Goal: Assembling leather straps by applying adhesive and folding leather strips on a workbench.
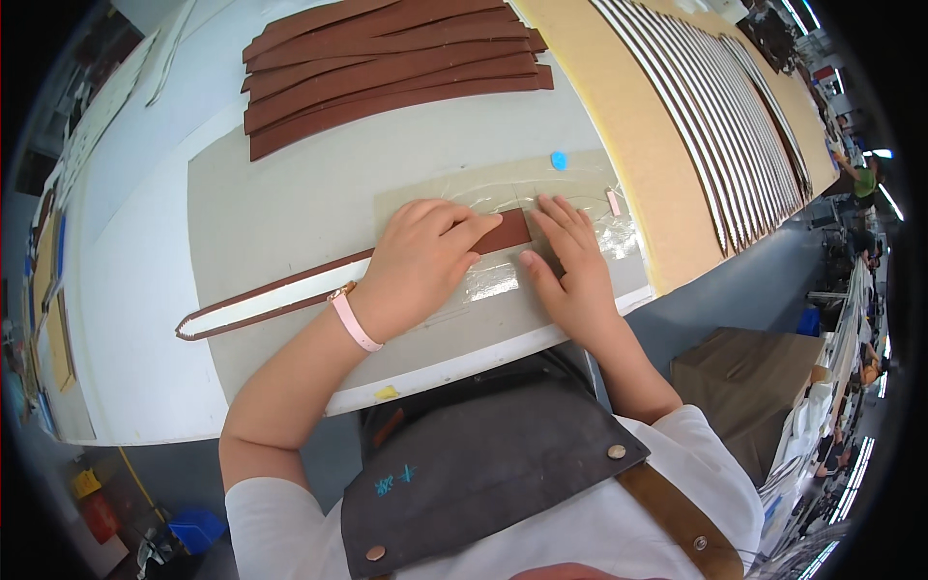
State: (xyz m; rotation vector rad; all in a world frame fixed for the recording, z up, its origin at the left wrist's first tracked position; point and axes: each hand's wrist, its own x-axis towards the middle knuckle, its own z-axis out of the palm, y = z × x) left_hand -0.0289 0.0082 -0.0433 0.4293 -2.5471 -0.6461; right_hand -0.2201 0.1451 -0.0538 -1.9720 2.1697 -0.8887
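Observation:
A long reddish-brown leather-like strip (507,228) lies slanting across the grey mat, with a white strip (290,287) along its middle and a pointed, jagged end at the left. Over its right part, my left hand (420,256) is closed, thumb and bent fingers on the strip's edges; part of the strip is hidden under it. My right hand (570,263) rests just past the strip's right end, fingers stretched out and apart, holding nothing. Beneath both hands lies a clear shiny sheet (599,208) marked with thin lines.
Several brown strips (387,72) are piled at the far side of the grey mat (251,208). On the tan board (638,126) to the right, several white-and-brown strips (720,116) lie in a row. A blue lump (559,160) and a small pink piece (613,202) sit near my right hand.

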